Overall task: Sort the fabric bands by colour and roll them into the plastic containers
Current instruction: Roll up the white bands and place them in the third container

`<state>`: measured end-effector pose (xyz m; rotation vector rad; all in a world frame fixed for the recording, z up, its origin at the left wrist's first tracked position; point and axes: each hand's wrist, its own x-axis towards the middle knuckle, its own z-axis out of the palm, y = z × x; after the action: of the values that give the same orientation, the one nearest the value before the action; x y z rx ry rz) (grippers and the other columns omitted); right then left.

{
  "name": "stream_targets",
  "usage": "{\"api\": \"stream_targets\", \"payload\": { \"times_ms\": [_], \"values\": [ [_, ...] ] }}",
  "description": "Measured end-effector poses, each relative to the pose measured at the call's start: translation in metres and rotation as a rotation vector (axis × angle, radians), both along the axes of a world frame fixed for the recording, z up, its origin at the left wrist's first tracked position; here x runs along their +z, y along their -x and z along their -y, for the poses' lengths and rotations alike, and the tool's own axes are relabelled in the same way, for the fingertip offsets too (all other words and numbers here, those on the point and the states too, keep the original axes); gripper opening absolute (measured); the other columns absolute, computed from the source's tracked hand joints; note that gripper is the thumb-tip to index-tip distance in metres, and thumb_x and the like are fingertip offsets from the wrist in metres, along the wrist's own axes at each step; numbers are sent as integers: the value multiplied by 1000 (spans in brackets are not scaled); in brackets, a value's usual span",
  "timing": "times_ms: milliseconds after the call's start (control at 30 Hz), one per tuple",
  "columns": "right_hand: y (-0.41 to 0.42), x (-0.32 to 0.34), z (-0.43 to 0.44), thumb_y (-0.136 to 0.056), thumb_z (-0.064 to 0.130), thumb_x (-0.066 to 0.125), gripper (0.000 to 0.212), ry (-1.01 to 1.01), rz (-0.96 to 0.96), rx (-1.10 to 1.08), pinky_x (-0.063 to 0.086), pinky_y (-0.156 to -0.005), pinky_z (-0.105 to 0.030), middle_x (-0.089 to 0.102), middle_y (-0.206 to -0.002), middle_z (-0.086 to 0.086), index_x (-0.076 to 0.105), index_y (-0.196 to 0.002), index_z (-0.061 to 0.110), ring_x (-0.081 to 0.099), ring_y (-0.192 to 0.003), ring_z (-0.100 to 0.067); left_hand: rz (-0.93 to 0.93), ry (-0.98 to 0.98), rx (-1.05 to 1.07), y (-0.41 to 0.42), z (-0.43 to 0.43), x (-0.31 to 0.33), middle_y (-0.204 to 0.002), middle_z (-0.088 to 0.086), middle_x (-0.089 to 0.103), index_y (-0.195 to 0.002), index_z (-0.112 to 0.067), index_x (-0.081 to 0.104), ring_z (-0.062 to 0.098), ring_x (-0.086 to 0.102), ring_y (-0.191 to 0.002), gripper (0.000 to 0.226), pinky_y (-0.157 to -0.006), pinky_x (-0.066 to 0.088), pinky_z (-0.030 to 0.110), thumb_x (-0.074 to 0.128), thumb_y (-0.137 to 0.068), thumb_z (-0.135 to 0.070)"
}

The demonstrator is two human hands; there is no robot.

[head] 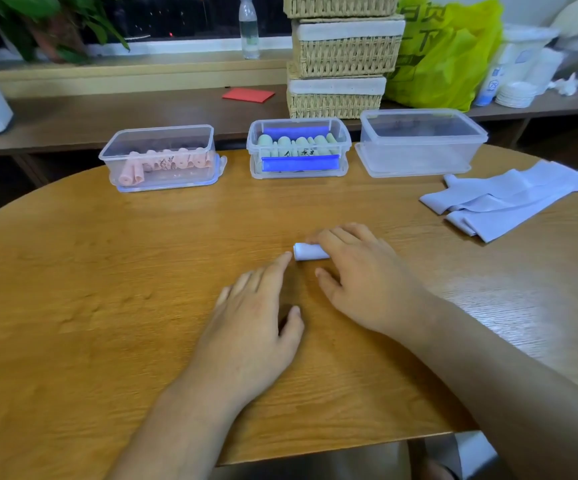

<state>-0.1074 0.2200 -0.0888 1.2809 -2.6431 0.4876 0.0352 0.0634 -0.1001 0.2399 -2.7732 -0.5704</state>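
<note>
A rolled pale lavender band (306,251) lies on the wooden table (107,271) at the centre. My right hand (360,278) lies over its right part with straight fingers pressing on it. My left hand (256,317) rests flat on the table, its index fingertip just beside the roll's left end. Three clear plastic containers stand at the far side: the left one (161,157) holds pink rolls, the middle one (298,150) holds green rolls, the right one (419,142) looks empty. Several flat lavender bands (509,199) lie at the right.
Stacked wicker baskets (343,60), a yellow-green plastic bag (447,53), a water bottle (248,27) and a red card (247,95) sit on the shelf behind the table. The table's front edge runs near my forearms.
</note>
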Motion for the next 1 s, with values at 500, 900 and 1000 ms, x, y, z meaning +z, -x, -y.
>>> {"api": "stream_targets", "payload": {
  "times_ms": [500,900,1000],
  "values": [
    [-28,8,-8,-103,17,67,21,784,745,-87,54,-106,-42,76,-115,13,73,-117,30,71,-111,-11,-273,-240,16,-3,0,8,-141,-27,50,-151,-32,43,-1,46,-136,61,-108,44,26,64,-96,-15],
    [-42,12,-9,-103,23,62,36,859,1545,187,52,-96,-39,68,-110,-17,71,-128,-1,60,-104,-25,-363,-242,-137,-4,-5,14,-146,-17,55,-152,-24,51,7,51,-139,79,-115,35,20,89,-83,-33],
    [-46,13,-9,-102,24,62,33,804,1539,182,53,-108,-41,73,-114,-21,76,-123,3,65,-109,-26,-377,-248,-102,-5,-4,13,-133,-18,63,-141,-25,61,5,57,-130,68,-109,43,26,89,-81,-39]
  ]
}}
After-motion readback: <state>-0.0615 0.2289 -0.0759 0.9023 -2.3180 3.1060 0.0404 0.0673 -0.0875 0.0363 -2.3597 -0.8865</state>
